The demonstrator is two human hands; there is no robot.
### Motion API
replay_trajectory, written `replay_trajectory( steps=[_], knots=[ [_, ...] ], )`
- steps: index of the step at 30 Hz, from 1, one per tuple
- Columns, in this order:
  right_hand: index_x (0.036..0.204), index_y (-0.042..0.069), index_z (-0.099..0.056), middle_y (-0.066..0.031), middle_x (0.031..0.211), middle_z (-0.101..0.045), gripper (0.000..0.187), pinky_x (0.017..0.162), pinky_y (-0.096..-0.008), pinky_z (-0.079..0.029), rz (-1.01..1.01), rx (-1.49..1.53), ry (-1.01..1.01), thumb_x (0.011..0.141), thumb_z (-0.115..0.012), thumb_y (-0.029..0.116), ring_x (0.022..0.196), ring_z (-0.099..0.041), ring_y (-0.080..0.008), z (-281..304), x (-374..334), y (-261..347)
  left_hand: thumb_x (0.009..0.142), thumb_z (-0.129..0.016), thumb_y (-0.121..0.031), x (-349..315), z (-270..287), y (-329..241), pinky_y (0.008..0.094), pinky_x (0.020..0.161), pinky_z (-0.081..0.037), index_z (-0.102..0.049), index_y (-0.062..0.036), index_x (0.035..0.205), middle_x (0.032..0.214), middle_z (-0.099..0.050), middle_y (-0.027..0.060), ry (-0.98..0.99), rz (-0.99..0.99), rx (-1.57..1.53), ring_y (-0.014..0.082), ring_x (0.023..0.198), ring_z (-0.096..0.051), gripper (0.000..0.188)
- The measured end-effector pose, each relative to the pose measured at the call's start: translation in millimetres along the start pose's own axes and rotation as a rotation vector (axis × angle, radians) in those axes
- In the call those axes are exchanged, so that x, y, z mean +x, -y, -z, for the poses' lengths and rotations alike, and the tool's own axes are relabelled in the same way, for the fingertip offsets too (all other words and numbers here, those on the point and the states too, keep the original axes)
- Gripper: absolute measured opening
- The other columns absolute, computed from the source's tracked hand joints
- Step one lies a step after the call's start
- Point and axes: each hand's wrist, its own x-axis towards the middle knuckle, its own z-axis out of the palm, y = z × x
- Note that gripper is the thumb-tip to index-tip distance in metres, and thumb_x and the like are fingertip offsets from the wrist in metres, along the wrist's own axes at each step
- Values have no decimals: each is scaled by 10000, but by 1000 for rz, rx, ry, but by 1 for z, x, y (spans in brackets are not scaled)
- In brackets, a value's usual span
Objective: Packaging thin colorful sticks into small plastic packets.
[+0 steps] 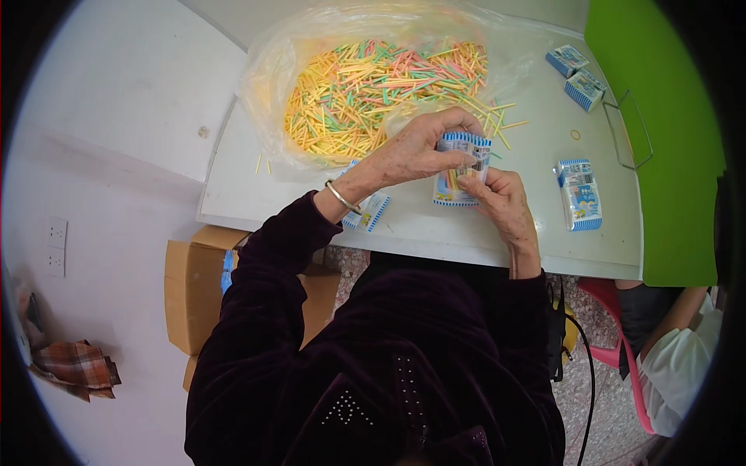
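Both of my hands hold one small blue-and-white packet [448, 189] above the table, with coloured sticks showing through its clear part. My left hand [423, 147] grips its upper end, thumb across the front. Lower down, my right hand [505, 203] pinches its right side. Just beyond them lies a large clear plastic bag [268, 132], spread open and full of thin yellow, pink and green sticks [365, 93]. Under my left wrist, partly hidden, more blue-and-white packets [377, 211] lie on the table. A stack of flat packets [580, 198] is to the right of my right hand.
Two bundles of packets [584, 89] sit at the far right of the white table [536, 233], beside a bent wire stand [629, 128] and a green panel [660, 155]. An open cardboard box [186, 295] stands below left. Another person's arm [672, 330] shows at lower right.
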Motion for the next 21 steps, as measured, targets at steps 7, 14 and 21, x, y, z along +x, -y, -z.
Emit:
replay_trajectory(
  steps=[7,14,21],
  knots=[
    [1007,-28,-648,-34,864,-655,252,735,-234,-443,-34,-128,111,865,-621,178,803,-557,-71,-15,-1,4,809,-658,-78,-20,20,-8,215,750,-469,-573,-27,1043,973,-608,25,85,90,44,79,861,-571,254],
    [1132,-11,-587,-129,1075,-616,371,859,-337,-435,356,-865,-708,829,-646,196,984,-554,-236,52,-30,16,781,-649,-159,-74,76,-1,272,721,-469,-594,-23,995,900,-625,55,101,300,37,140,816,-587,260],
    [1021,-48,-610,-193,1062,-588,403,849,-433,-422,-93,-1460,-1019,806,-662,290,997,-518,-366,119,-59,7,777,-653,-167,-86,72,10,370,921,-404,-573,-46,1068,1103,-574,108,-24,80,814,271,1083,-498,325]
  ],
)
